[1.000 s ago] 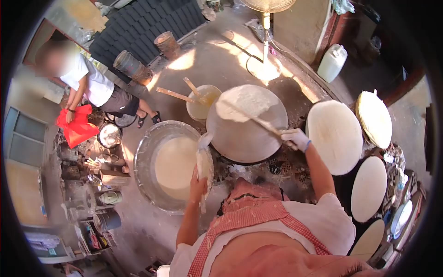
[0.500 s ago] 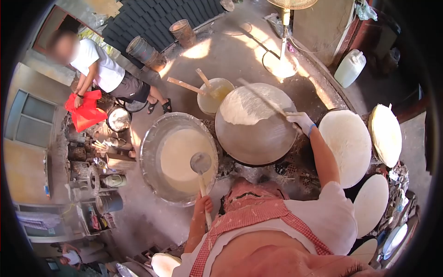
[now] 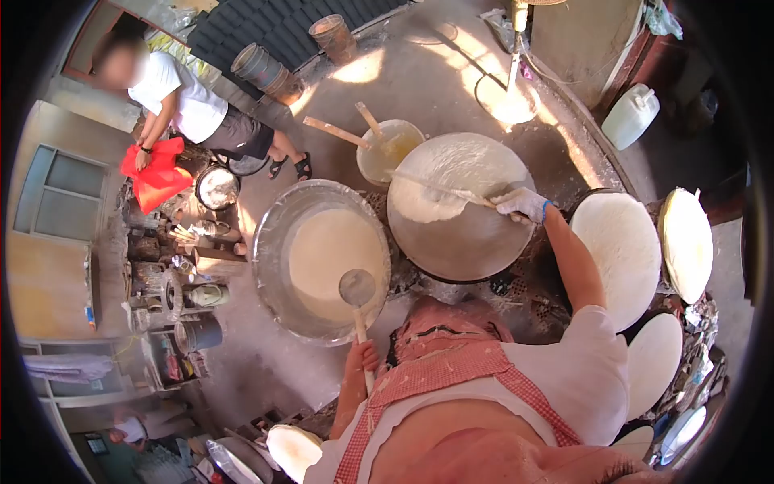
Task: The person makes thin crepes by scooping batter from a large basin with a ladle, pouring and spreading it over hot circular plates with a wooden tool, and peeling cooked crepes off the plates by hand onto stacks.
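Note:
My gloved right hand (image 3: 522, 205) is closed on a long thin spreader (image 3: 447, 189), which lies across the round griddle (image 3: 492, 250). Pale batter (image 3: 463, 157) covers the far part of the griddle, and bare metal shows on the near part. Lower left, my left hand (image 3: 364, 356) grips the wooden handle of a ladle (image 3: 357, 288). The ladle's round head is over the near right part of a large metal basin (image 3: 270, 296) that holds pale batter (image 3: 326, 252).
A bucket (image 3: 369, 165) with two wooden sticks stands behind the basin. Round pale sheets (image 3: 617, 258) are at the right. A person (image 3: 189, 105) holds red cloth (image 3: 160, 173) at the upper left. A white jug (image 3: 631, 118) stands upper right.
The ladle has gone from upright beside the basin to over its near right part. My right hand has moved the spreader across the griddle, and batter covers it further round. The view has shifted.

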The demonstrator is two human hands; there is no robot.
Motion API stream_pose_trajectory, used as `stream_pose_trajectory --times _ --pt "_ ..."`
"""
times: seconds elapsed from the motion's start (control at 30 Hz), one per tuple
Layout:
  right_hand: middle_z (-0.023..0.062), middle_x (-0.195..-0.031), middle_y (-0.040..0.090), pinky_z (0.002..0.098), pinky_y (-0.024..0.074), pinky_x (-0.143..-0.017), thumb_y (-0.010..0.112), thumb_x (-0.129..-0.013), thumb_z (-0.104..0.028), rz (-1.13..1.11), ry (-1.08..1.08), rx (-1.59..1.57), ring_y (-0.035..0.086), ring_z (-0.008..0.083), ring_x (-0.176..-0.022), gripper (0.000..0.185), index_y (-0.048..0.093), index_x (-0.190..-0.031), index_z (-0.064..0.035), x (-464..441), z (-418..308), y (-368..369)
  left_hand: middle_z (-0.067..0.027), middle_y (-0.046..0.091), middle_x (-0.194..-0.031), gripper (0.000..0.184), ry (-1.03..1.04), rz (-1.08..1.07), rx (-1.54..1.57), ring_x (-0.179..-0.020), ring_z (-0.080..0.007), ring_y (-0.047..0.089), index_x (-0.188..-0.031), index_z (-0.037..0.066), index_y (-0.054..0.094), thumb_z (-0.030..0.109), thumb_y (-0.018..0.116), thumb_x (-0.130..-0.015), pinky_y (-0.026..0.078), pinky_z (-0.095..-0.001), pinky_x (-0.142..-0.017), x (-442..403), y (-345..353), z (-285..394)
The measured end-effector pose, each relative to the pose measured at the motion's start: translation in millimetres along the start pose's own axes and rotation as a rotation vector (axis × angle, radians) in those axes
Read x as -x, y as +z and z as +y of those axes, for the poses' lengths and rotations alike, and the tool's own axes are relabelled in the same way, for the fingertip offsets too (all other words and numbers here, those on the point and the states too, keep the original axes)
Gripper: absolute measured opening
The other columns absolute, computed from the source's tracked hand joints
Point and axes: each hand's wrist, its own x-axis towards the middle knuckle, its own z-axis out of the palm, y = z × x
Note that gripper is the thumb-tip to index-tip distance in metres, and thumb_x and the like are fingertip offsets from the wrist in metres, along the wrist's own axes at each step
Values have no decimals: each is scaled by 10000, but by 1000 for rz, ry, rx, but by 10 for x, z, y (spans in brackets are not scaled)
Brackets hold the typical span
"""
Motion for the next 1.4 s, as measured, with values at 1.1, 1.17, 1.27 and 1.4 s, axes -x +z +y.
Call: stream_pose_trajectory --times 1.1,1.17,1.27,1.4 --pt "46 -660 561 291 408 -466 605 -728 -97 -355 -603 968 522 126 -545 68 634 -752 -40 657 708 -460 3 347 -570 475 -48 -71 204 -391 -83 330 -1255 303 407 15 436 -878 288 -195 -311 490 -512 24" --pt "22 -549 494 263 358 -414 557 -767 -94 -126 -168 678 477 106 -469 100 642 -731 -56 1726 1087 -438 5 343 -568 487 -87 -115 131 -395 -81 330 -1261 305 400 11 436 -874 286 -193 -316 391 -711 193" --pt "-23 -483 443 225 305 -381 575 -820 -137 304 235 -8 410 68 -399 250 673 -1030 -42 3146 1147 530 10 349 -555 150 -176 -111 25 -384 -76 323 -1028 158 486 81 445 -907 294 -203 -319 177 -1041 454" --pt "-32 -796 609 205 398 -514 649 -784 -115 938 62 -48 494 21 -637 373 635 -1150 -40 2739 1632 2446 22 339 -521 248 -412 -207 -90 -356 -77 317 -682 98 405 140 447 -923 286 -212 -304 82 -1416 836"
